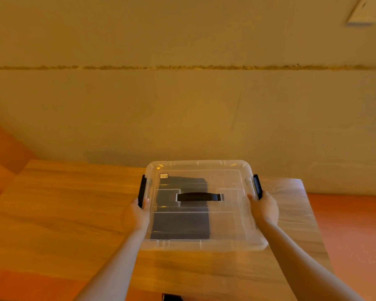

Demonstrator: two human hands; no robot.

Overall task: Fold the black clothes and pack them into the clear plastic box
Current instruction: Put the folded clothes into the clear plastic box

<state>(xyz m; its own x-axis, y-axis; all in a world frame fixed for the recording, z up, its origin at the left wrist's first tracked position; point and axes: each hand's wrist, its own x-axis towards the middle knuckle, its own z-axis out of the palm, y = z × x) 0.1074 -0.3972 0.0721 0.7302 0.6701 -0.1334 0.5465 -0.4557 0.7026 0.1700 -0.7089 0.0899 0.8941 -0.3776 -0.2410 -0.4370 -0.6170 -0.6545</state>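
Head view looks down on a wooden table against a bare wall, with the box sitting on it, lid on. Its long axis runs left to right, so each short end lies right at a hand. Black clothes lie folded inside, toward the left half. The left hand wraps its fingers around the left latch; the right hand clamps the right latch. Both look equally near, so I'd guess the latches get pressed shut together.
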